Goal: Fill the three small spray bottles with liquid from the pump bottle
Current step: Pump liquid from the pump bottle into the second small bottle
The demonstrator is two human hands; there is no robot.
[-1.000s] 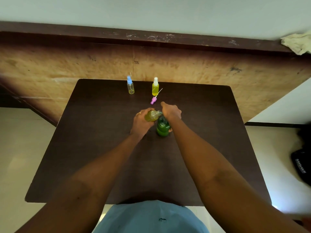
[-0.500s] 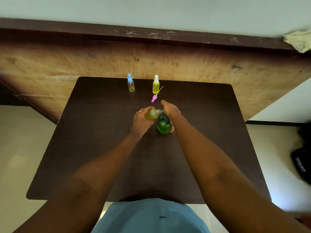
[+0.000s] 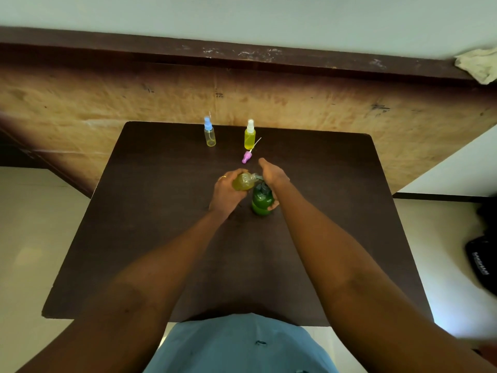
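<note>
On the dark brown wooden surface (image 3: 161, 224), farthest left, a small clear spray bottle with a blue cap (image 3: 209, 133) stood upright near the far edge, with a little yellowish liquid at its bottom. Nearer the person, the left hand (image 3: 224, 193) had its fingers curled round a small uncapped clear bottle of yellow-green liquid (image 3: 243, 182), tilted so that its open neck met the spout of the pump. A thin ring (image 3: 222, 177) showed on one finger. Just beyond it, a pink spray cap with a thin dip tube (image 3: 247, 156) lay on its side. Behind that stood a small spray bottle with a white cap (image 3: 249, 135), filled with yellow liquid, upright near the far edge. The round green plastic pump bottle (image 3: 261, 201) stood just beside the left hand. The right hand (image 3: 273, 179) lay over the pump head, thumb wrapped against the bottle's side. Far right, a pale crumpled cloth (image 3: 477, 64) sat on a ledge and a black bag (image 3: 481, 267) lay on the floor.
</note>
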